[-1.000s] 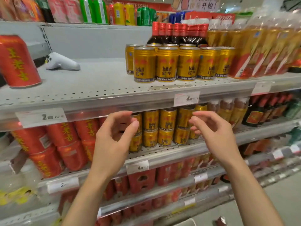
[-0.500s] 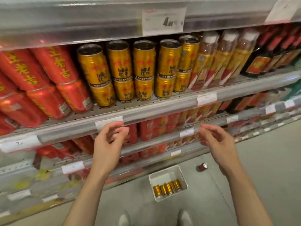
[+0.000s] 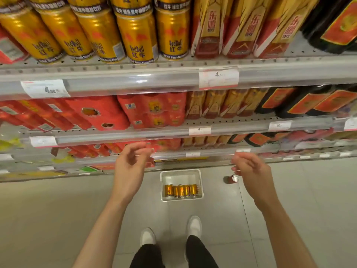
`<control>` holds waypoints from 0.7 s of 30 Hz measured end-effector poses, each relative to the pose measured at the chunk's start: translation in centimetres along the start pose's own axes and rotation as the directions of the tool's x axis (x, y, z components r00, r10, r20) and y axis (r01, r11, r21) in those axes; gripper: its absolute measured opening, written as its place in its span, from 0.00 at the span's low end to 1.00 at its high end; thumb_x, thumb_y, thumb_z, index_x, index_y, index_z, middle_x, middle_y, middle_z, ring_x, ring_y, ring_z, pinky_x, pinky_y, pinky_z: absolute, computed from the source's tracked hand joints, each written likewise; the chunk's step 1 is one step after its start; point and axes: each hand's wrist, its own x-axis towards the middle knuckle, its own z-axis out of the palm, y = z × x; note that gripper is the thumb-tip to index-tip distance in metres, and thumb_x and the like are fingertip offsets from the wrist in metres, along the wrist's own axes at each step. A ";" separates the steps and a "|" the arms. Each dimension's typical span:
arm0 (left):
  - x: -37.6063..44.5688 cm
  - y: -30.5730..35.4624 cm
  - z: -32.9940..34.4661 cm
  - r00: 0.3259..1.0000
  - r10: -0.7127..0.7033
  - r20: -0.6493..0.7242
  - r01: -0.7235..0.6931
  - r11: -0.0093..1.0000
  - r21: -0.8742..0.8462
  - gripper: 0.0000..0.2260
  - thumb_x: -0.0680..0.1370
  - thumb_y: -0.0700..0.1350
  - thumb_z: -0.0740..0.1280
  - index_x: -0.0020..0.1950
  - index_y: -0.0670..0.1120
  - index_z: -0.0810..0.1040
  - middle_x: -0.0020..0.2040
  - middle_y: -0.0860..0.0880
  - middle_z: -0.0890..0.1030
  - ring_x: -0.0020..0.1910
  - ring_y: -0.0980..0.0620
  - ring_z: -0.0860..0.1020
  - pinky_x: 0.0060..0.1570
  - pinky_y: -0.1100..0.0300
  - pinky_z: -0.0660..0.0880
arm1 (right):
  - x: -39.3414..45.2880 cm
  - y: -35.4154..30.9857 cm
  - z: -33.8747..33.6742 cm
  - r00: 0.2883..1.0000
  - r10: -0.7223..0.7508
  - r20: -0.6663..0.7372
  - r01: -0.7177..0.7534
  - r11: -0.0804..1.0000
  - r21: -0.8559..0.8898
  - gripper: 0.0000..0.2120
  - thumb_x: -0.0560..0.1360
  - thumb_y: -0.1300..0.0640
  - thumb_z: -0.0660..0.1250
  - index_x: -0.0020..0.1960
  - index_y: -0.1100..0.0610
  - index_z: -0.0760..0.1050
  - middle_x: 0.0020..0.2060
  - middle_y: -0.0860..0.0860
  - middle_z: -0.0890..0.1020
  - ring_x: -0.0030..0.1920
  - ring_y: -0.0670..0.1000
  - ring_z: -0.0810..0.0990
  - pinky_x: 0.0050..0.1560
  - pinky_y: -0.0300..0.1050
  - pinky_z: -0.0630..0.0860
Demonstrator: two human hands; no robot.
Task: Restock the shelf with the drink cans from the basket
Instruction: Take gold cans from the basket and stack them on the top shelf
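Observation:
A white basket (image 3: pixel 180 172) sits on the grey floor just in front of the shelf unit. Several gold drink cans (image 3: pixel 181 190) lie on their sides in its near half. My left hand (image 3: pixel 129 167) hovers above and to the left of the basket, fingers loosely curled and apart, holding nothing. On the other side, my right hand (image 3: pixel 251 171) hangs above and to the right, also empty with curled fingers. A row of matching gold cans (image 3: pixel 135 35) stands on the shelf (image 3: pixel 119 79) at the top of the view.
A lone dark red can (image 3: pixel 230 179) stands on the floor right of the basket. Lower shelves hold red multipacks (image 3: pixel 152 111) and bottles (image 3: pixel 218 26) with yellow-red labels. My white shoes (image 3: pixel 194 226) are on the floor near the basket.
The view has tilted down from the upper shelf toward the floor. Both hands have dropped lower, empty throughout. The basket with gold cans has come into view between them.

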 end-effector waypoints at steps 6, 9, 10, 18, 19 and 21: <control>1.0 -9.3 1.5 0.992 -0.124 -0.026 0.126 0.987 0.097 0.07 0.80 0.41 0.69 0.59 0.45 0.80 0.46 0.48 0.87 0.42 0.49 0.86 0.44 0.59 0.82 | 2.5 9.7 1.9 0.996 0.078 0.050 -0.074 0.994 -0.086 0.05 0.80 0.56 0.70 0.54 0.54 0.83 0.47 0.51 0.87 0.43 0.47 0.87 0.49 0.44 0.83; 2.9 -16.2 1.9 0.986 -0.168 -0.019 0.169 0.977 0.130 0.07 0.81 0.38 0.67 0.56 0.47 0.80 0.46 0.45 0.86 0.40 0.50 0.85 0.48 0.54 0.82 | 4.6 16.0 4.4 0.992 0.117 0.052 -0.109 0.985 -0.134 0.06 0.80 0.56 0.70 0.55 0.54 0.83 0.48 0.50 0.87 0.42 0.47 0.87 0.52 0.49 0.84; 3.8 -18.9 2.0 0.983 -0.182 -0.014 0.182 0.972 0.150 0.07 0.81 0.38 0.67 0.56 0.47 0.80 0.47 0.45 0.86 0.40 0.50 0.85 0.49 0.53 0.82 | 5.5 18.3 5.5 0.990 0.128 0.059 -0.118 0.982 -0.147 0.06 0.80 0.57 0.69 0.55 0.54 0.83 0.48 0.51 0.87 0.43 0.49 0.87 0.53 0.51 0.84; 12.3 -43.3 4.5 0.969 -0.243 0.049 0.228 0.951 0.209 0.08 0.81 0.35 0.65 0.58 0.44 0.78 0.46 0.45 0.84 0.36 0.54 0.82 0.44 0.59 0.79 | 15.2 39.5 16.6 0.976 0.163 0.146 -0.131 0.971 -0.202 0.04 0.79 0.57 0.69 0.49 0.50 0.81 0.45 0.50 0.87 0.45 0.53 0.86 0.53 0.52 0.83; 13.2 -45.9 5.1 0.969 -0.241 0.059 0.224 0.951 0.214 0.08 0.81 0.34 0.65 0.58 0.43 0.78 0.44 0.46 0.84 0.34 0.55 0.81 0.41 0.61 0.79 | 16.4 42.1 17.8 0.974 0.165 0.156 -0.131 0.970 -0.204 0.03 0.79 0.56 0.70 0.49 0.49 0.81 0.46 0.51 0.87 0.46 0.54 0.86 0.54 0.53 0.83; 14.9 -50.7 6.6 0.965 -0.253 0.069 0.232 0.947 0.224 0.09 0.81 0.32 0.64 0.59 0.41 0.77 0.42 0.46 0.82 0.33 0.53 0.80 0.35 0.66 0.78 | 18.6 46.8 19.8 0.969 0.171 0.180 -0.130 0.967 -0.221 0.02 0.79 0.54 0.70 0.50 0.48 0.81 0.48 0.52 0.86 0.48 0.55 0.86 0.56 0.56 0.82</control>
